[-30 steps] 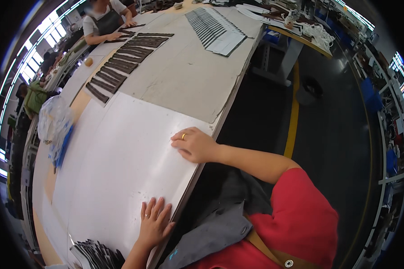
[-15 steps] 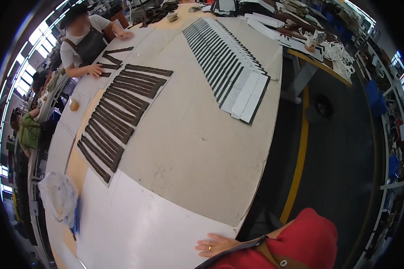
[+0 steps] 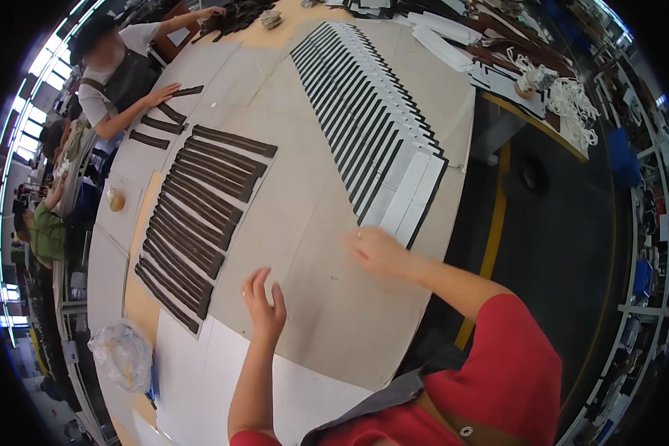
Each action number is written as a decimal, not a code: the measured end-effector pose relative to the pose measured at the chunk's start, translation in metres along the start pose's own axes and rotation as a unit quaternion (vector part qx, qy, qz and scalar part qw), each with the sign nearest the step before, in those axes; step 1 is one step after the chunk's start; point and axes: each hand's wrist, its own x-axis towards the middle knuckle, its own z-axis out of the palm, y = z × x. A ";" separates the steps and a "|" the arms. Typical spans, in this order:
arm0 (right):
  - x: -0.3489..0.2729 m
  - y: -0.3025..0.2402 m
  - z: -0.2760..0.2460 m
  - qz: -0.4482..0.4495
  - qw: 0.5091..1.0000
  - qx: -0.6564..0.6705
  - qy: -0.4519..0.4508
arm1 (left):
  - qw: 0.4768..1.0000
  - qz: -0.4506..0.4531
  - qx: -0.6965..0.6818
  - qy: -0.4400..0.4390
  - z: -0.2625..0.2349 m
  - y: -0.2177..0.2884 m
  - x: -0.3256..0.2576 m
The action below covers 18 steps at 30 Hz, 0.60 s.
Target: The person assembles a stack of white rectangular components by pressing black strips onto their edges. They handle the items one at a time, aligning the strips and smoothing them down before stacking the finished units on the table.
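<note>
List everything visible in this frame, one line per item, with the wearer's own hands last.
Work table: one, beige, centre of view.
Dark strips: many, dark brown, overlapping in a row on the table's left half.
White pieces with black edges: many, overlapping in a long row on the table's right half.
White sheets: a few, near edge of the table.
Clear plastic bag: one, lower left.
White cord bundle: one, on the far bench at right.
Co-worker: one, upper left, hands on dark strips.
Left hand: open, over bare table.
Right hand: blurred, beside the nearest white pieces.
</note>
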 end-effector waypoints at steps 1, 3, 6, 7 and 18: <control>0.020 0.026 -0.014 -0.014 0.998 -0.024 0.059 | 1.000 -0.011 -0.019 0.006 0.016 0.001 0.040; 0.058 0.075 -0.034 -0.012 0.983 -0.070 0.171 | 0.999 0.030 -0.031 -0.009 0.052 0.008 0.111; 0.106 0.117 -0.054 0.061 0.965 -0.109 0.229 | 0.996 0.063 -0.033 -0.052 0.108 0.013 0.196; 0.122 0.127 -0.063 0.068 0.960 -0.120 0.245 | 0.995 0.069 -0.032 -0.062 0.130 0.010 0.221; 0.170 0.173 -0.065 0.108 0.938 -0.167 0.285 | 0.980 -0.007 0.151 -0.126 0.247 -0.013 0.362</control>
